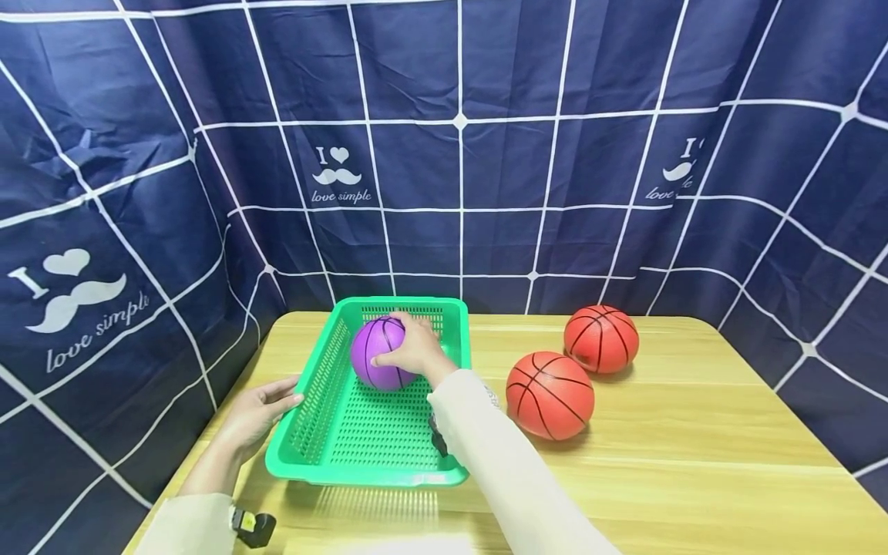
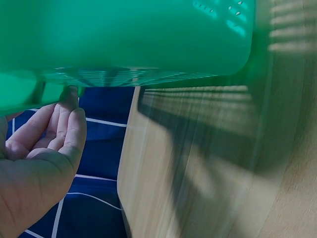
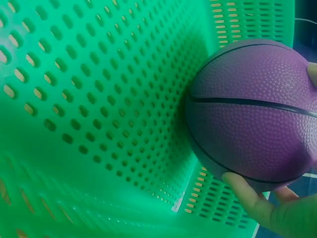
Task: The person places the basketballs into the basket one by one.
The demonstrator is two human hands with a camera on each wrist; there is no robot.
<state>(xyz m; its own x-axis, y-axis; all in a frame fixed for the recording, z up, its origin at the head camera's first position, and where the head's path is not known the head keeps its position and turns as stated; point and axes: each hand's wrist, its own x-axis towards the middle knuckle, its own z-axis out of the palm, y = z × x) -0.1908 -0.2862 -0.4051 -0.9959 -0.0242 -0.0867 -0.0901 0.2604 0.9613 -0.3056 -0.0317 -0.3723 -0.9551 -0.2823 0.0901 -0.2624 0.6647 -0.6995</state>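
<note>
A purple ball with black seams like a basketball [image 1: 378, 351] is inside the green plastic basket [image 1: 368, 478], toward its far end. My right hand [image 1: 414, 347] grips this ball from above and the right, with thumb and fingers spread around it. The right wrist view shows the purple ball [image 3: 247, 114] close to the slotted basket floor [image 3: 114, 99]; I cannot tell whether they touch. At the basket's left side, my left hand [image 1: 253, 412] pinches the rim. In the left wrist view, the left-hand fingers [image 2: 72, 131] reach under that rim and the thumb is mostly hidden.
Two red basketballs lie on the wooden table [image 1: 659, 439] right of the basket: a nearer one [image 1: 550, 395] and a farther one [image 1: 600, 339]. Dark blue curtain [image 1: 506, 169] with white lines hangs behind the table and along both sides.
</note>
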